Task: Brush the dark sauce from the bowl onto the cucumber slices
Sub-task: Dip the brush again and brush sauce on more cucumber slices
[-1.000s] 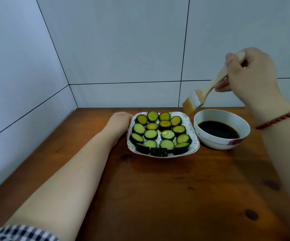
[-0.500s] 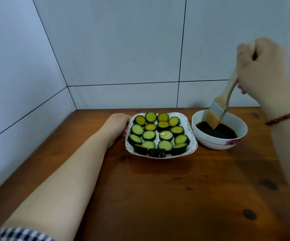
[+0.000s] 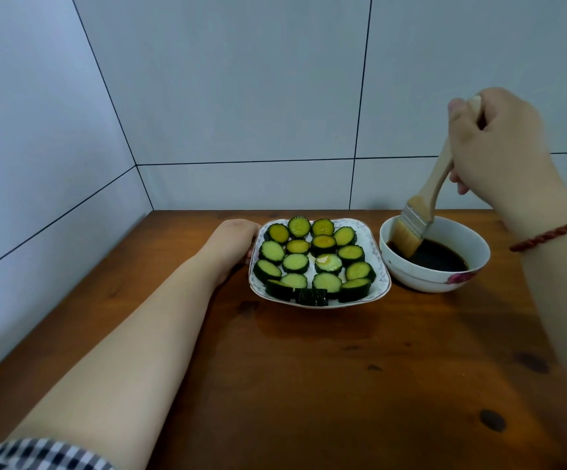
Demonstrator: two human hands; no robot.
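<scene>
Several cucumber slices lie in rows on a white square plate at the back of the wooden table. The far slices look glossy and brownish. Right of the plate stands a white bowl of dark sauce. My right hand grips the wooden handle of a flat brush, whose bristle tips dip into the sauce at the bowl's left side. My left hand rests against the plate's left edge, its fingers hidden behind the rim.
The wooden table runs into a corner of white tiled walls at the back and left. A red cord bracelet sits on my right wrist.
The brush came down from above the plate's right rim into the bowl, and its bristles now dip in the sauce. My left hand stayed at the plate.
</scene>
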